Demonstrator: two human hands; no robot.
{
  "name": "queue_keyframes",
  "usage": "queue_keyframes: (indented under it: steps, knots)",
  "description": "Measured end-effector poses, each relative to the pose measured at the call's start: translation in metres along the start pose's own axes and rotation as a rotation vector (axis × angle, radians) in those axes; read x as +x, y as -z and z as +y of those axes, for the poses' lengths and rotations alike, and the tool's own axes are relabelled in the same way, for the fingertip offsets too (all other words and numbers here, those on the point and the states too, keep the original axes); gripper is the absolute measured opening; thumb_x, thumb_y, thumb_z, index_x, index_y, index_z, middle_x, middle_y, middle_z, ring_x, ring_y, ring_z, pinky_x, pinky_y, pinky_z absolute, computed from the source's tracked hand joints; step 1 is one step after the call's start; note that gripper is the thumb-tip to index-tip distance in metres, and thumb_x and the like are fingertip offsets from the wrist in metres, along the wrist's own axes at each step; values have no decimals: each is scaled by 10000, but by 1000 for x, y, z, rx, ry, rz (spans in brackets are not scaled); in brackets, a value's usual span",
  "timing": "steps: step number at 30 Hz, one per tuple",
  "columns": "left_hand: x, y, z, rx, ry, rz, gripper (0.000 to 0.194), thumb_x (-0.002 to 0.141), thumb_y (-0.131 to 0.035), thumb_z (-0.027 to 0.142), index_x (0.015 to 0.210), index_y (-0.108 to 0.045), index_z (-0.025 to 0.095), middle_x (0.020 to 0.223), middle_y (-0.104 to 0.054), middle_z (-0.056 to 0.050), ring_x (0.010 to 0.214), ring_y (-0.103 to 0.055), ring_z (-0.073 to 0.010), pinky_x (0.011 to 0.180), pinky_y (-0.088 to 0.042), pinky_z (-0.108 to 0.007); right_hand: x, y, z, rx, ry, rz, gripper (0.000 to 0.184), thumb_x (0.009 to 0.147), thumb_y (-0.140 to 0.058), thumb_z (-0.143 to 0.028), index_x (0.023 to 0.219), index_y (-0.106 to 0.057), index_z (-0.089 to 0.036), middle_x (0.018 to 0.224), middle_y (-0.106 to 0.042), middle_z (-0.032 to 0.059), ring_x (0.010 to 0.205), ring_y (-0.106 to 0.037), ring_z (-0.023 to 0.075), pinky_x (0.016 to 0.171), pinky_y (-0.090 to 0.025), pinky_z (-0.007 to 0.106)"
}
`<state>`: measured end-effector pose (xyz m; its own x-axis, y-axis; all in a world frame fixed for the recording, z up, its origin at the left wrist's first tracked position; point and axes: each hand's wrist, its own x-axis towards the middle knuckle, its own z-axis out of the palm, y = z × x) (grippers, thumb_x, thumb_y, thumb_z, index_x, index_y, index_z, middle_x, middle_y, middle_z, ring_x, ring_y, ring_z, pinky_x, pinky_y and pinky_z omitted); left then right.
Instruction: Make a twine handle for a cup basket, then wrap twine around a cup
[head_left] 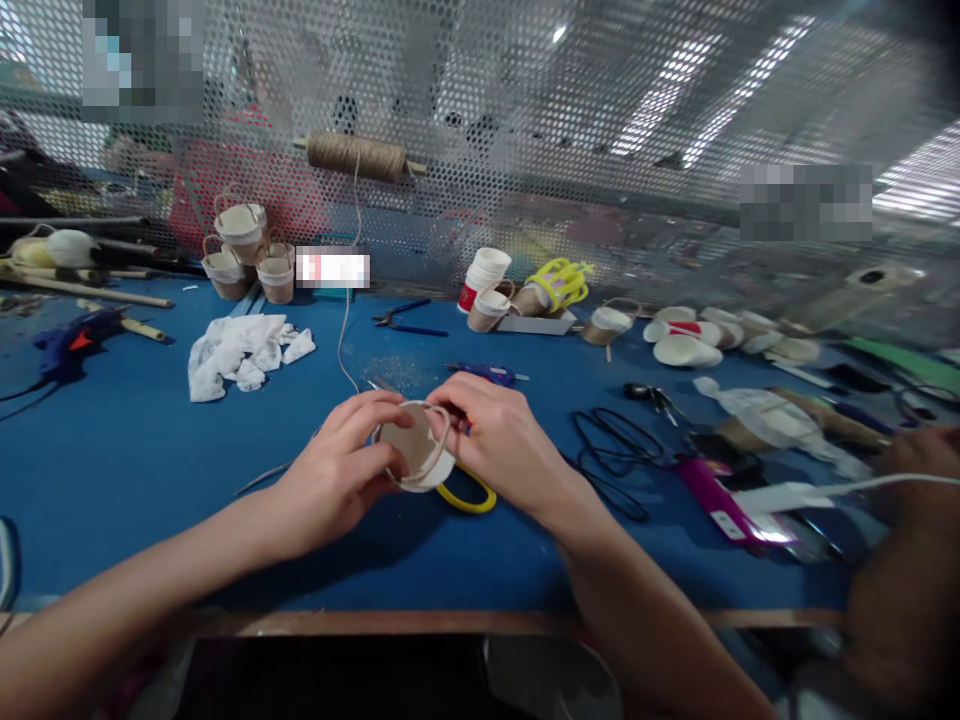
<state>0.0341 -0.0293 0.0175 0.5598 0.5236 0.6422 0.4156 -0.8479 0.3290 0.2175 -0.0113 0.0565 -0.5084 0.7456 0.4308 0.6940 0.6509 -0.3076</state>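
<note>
Left hand [337,470]: grasps the cup from its left side, with the fingers bent over the rim and reaching into the mouth.
Right hand [499,425]: grasps the same cup at its far right rim, beside the cord handle [444,445]; the hidden fingertips leave the exact pinch unclear.
Cup [411,440]: between the two hands, tilted so that its open mouth faces the wearer; whether its base touches the blue tabletop [247,530] cannot be told.
Close by: a yellow loop handle [469,508] lies just below the right hand, partly under the cup; a blue tool [486,374] lies just beyond that hand.
Room on the left: bare blue runs from the left forearm up to the crumpled white scraps [244,352].
Room on the right: tighter, as black cable [622,450] coils beside the right wrist, with a magenta box [712,500] farther out and a co-worker's hand [915,455] at the picture's edge.
Near edge: a wooden strip [360,624] borders the tabletop, and both forearms cross it.
Far edge: pliers [409,328] lie short of the perforated screen [540,120]; finished-looking cups with handles [244,235] stand stacked at left, below a twine spool [356,157].
</note>
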Motion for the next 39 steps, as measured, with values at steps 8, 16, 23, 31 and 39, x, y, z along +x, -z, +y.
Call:
queue_keyframes:
  steps: [8, 16, 23, 31, 39]
  knots:
    - [-2, 5, 1, 75, -63, -7, 115, 790, -523, 98, 888, -511, 157, 1140, -454, -128, 1137, -405, -249, 912, -408, -450, -2, 5, -10, -52, 56, 56, 123, 770, -479, -48, 764, -591, -99, 711, -552, 49, 626, -488, 116, 579, -396, 227]
    - [-3, 4, -1, 100, -119, 52, 97, 776, -538, 91, 822, -529, 177, 1196, -458, -114, 1171, -376, -261, 907, -398, -458, -2, 9, -14, -95, 79, 45, 129, 787, -465, -73, 754, -585, -106, 719, -556, 66, 657, -494, 142, 602, -408, 253]
    - [-2, 2, -1, 45, -68, 42, 94, 768, -547, 98, 697, -561, 157, 1195, -476, -110, 1183, -357, -272, 937, -357, -465, 2, 4, -7, -27, 49, 3, 114, 756, -495, -55, 733, -588, -117, 674, -529, 25, 605, -466, 110, 556, -368, 219]
    - [-5, -3, -12, 29, -4, -4, 104, 736, -590, 105, 654, -576, 168, 1192, -477, -87, 1211, -313, -277, 953, -322, -487, 14, -16, 7, 85, -18, -60, 124, 700, -520, -18, 684, -587, -121, 628, -507, 2, 580, -444, 97, 549, -336, 213]
    - [-9, -15, -38, -70, 189, -5, 100, 722, -628, 199, 655, -562, 165, 1176, -457, -104, 1155, -371, -272, 946, -337, -503, 27, -44, 26, 204, -138, -81, 120, 716, -527, -66, 764, -620, -126, 702, -587, 31, 619, -519, 112, 587, -399, 235]
